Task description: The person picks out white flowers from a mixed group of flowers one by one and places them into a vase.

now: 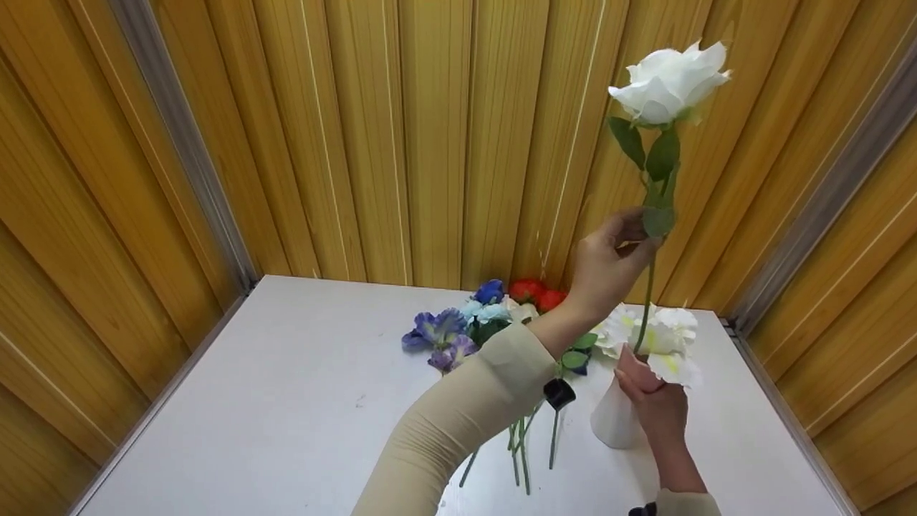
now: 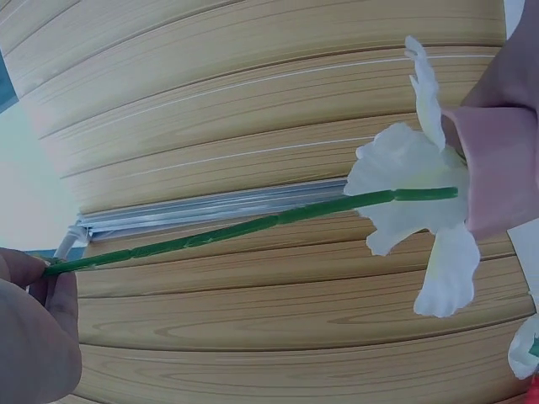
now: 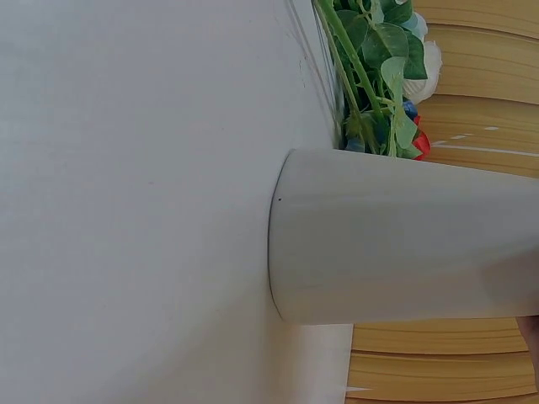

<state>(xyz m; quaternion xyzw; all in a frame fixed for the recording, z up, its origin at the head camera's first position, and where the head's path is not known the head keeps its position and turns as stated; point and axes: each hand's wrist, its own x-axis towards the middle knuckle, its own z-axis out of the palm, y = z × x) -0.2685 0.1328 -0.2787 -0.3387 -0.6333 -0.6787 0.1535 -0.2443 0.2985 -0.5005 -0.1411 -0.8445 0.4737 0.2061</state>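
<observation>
Pinching the green stem [image 1: 648, 297] of a white rose [image 1: 670, 84] between thumb and fingers, the left hand [image 1: 615, 259] holds the bloom up in front of the wood-look wall [image 1: 430, 143]. The stem runs down to the mouth of a vase [image 1: 610, 421], white below and pink above; its tip seems to lie just at the pink rim, though I cannot tell whether it is inside. White ruffled flowers [image 1: 673, 331] spread from the vase's mouth. The right hand [image 1: 663, 410] has its fingers curled round the pink part, some of them out of sight, while the base rests on the white table [image 1: 286, 401]. A sleeve [image 1: 451, 408] partly hides a pile of blue, purple and red flowers [image 1: 438, 330]. The right wrist view cuts off the vase's top.
</observation>
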